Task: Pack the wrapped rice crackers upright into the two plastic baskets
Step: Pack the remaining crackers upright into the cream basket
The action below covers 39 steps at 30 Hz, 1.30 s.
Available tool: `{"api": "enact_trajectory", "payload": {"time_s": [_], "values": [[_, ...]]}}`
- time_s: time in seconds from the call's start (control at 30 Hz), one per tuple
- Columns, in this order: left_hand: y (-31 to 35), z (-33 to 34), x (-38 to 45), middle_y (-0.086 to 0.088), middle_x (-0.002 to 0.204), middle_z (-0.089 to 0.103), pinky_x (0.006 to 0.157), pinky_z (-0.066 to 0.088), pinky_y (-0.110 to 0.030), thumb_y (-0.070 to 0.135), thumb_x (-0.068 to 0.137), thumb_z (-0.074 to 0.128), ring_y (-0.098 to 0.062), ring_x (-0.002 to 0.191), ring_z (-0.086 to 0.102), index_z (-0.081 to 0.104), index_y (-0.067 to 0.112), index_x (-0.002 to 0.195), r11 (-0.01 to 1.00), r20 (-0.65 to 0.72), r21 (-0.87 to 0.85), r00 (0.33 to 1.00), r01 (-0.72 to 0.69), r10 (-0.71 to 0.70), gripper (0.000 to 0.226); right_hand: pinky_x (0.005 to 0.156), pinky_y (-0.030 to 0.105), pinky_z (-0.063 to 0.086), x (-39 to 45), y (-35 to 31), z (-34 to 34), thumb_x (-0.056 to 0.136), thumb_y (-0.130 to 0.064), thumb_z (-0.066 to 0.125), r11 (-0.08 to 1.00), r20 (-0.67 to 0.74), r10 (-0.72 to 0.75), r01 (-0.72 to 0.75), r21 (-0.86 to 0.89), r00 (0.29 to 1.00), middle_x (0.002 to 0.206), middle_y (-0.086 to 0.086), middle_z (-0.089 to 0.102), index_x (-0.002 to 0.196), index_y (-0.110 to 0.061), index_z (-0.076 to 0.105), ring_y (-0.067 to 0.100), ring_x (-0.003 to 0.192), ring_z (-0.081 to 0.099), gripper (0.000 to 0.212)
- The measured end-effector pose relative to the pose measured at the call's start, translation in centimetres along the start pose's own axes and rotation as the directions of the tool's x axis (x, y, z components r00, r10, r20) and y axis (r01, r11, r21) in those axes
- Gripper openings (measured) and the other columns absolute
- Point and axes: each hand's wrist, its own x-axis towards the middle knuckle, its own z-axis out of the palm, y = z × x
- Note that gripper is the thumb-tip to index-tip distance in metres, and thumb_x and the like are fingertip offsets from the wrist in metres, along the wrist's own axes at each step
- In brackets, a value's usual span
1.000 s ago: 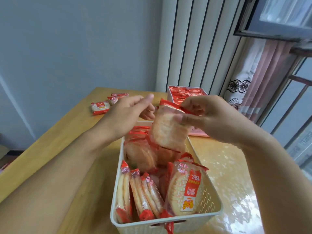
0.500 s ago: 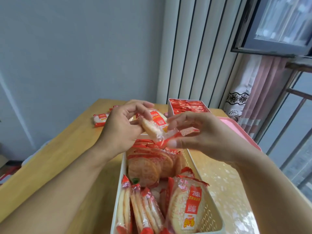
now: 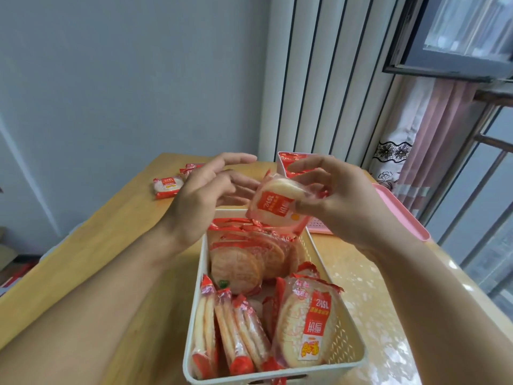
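Cracker held above the white basket

Cracker packet (image 3: 277,202), wrapped in clear film with a red label, hangs tilted over the far end of the white basket (image 3: 348,340), pinched at its top and right edge by the curled fingers of the right hand (image 3: 337,200). The left hand (image 3: 206,197) is just beside the packet on the basket's left, its fingers straight and spread, holding nothing; whether its fingertips touch the wrapper cannot be told.

Inside the white basket, a row of packed crackers (image 3: 249,259) stands on edge at the far end, faces toward the camera. At the near end, three packets (image 3: 230,334) stand upright edge-on along the left wall, and one labelled packet (image 3: 308,326) leans against the right wall.

Beyond the white basket, a second basket (image 3: 281,165) shows only a corner filled with red wrappers; the right hand hides most of it. A pink tray (image 3: 399,215) lies to the white basket's far right. Loose packets (image 3: 168,187) lie on the table (image 3: 83,245) to the far left of the white basket, well apart from it.
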Motion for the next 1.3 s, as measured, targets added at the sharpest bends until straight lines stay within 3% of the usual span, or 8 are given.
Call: {"api": "enact_trajectory", "payload": {"time_s": [0.13, 0.27, 0.37, 0.53, 0.73, 0.83, 1.17, 1.3], "values": [[0.2, 0.3, -0.5, 0.018, 0.09, 0.072, 0.093, 0.045, -0.013, 0.045, 0.078, 0.081, -0.006, 0.087, 0.069, 0.062, 0.038, 0.123, 0.9, 0.083, 0.435, 0.996, -0.042, 0.007, 0.05, 0.077, 0.036, 0.062, -0.2, -0.2, 0.7, 0.072, 0.007, 0.085, 0.983, -0.02, -0.183, 0.184, 0.024, 0.983, 0.109, -0.008, 0.071, 0.104, -0.03, 0.067, 0.014, 0.093, 0.072, 0.052], [-0.3, 0.5, -0.6, 0.006, 0.088, 0.077, 0.076, 0.059, -0.039, 0.03, 0.077, 0.086, -0.014, 0.081, 0.072, 0.075, 0.027, 0.103, 0.916, 0.083, 0.4, 0.997, -0.03, -0.003, 0.029, 0.092, 0.035, 0.058, -0.3, 0.0, 2.1, 0.081, -0.003, 0.082, 0.962, -0.055, -0.24, 0.245, 0.12, 0.969, 0.113, -0.006, 0.07, 0.106, -0.025, 0.063, 0.013, 0.105, 0.07, 0.038], [-0.7, -0.4, 0.1, 0.011, 0.078, 0.075, 0.071, 0.054, -0.025, 0.017, 0.072, 0.09, -0.002, 0.071, 0.068, 0.073, 0.022, 0.093, 0.916, -0.092, 0.401, 0.996, 0.018, 0.021, 0.027, 0.078, 0.03, 0.059, -0.2, 0.3, 1.7, 0.082, -0.026, 0.082, 0.987, -0.079, -0.127, 0.118, -0.111, 0.989, 0.099, -0.009, 0.072, 0.099, -0.025, 0.066, 0.004, 0.089, 0.069, 0.023], [-1.1, -1.3, 0.6, 0.005, 0.09, 0.076, 0.08, 0.057, -0.036, 0.018, 0.071, 0.081, -0.012, 0.084, 0.072, 0.06, 0.021, 0.103, 0.913, -0.188, 0.381, 0.979, 0.148, -0.08, 0.038, 0.081, 0.028, 0.056, -0.8, 0.9, 2.4, 0.087, -0.036, 0.077, 0.847, 0.292, 0.094, 0.077, -0.526, 0.952, 0.1, -0.016, 0.072, 0.111, -0.03, 0.074, 0.002, 0.087, 0.067, 0.025], [-1.0, -1.6, 0.5, 0.005, 0.093, 0.078, 0.083, 0.061, -0.045, 0.026, 0.075, 0.087, -0.014, 0.086, 0.075, 0.068, 0.019, 0.1, 0.91, -0.165, 0.365, 0.976, 0.196, -0.144, 0.032, 0.065, 0.021, 0.046, -1.2, 0.1, 2.7, 0.093, -0.047, 0.065, 0.842, 0.46, 0.159, 0.124, -0.525, 0.874, 0.075, -0.02, 0.066, 0.121, -0.035, 0.07, -0.003, 0.069, 0.061, 0.032], [-0.9, -1.8, 0.3, 0.002, 0.091, 0.078, 0.079, 0.062, -0.049, 0.018, 0.073, 0.089, -0.017, 0.084, 0.075, 0.068, 0.021, 0.099, 0.905, -0.107, 0.376, 0.979, 0.2, -0.172, 0.033, 0.075, 0.027, 0.051, -1.4, 0.2, 3.0, 0.091, -0.054, 0.065, 0.812, 0.539, 0.204, 0.167, -0.559, 0.817, 0.094, -0.017, 0.074, 0.115, -0.035, 0.075, 0.002, 0.082, 0.066, 0.032], [-1.4, -0.5, -0.3, 0.012, 0.106, 0.062, 0.076, 0.061, -0.036, 0.006, 0.066, 0.092, -0.013, 0.09, 0.068, 0.064, 0.04, 0.119, 0.842, 0.026, 0.524, 0.986, 0.129, -0.168, 0.068, 0.071, 0.016, 0.05, -1.3, 0.6, 2.2, 0.084, -0.036, 0.079, 0.791, 0.562, 0.208, 0.201, -0.578, 0.8, 0.094, -0.023, 0.075, 0.109, -0.041, 0.077, -0.003, 0.082, 0.068, 0.026], [-1.8, -0.2, -0.4, 0.015, 0.107, 0.071, 0.087, 0.059, -0.033, 0.014, 0.074, 0.088, -0.004, 0.094, 0.068, 0.073, 0.035, 0.105, 0.849, 0.082, 0.523, 0.987, 0.077, -0.139, 0.04, 0.08, 0.029, 0.059, -1.2, 1.0, 2.2, 0.085, -0.023, 0.078, 0.766, 0.554, 0.237, 0.197, -0.612, 0.798, 0.095, -0.02, 0.076, 0.111, -0.04, 0.076, 0.002, 0.086, 0.07, 0.031]]}}
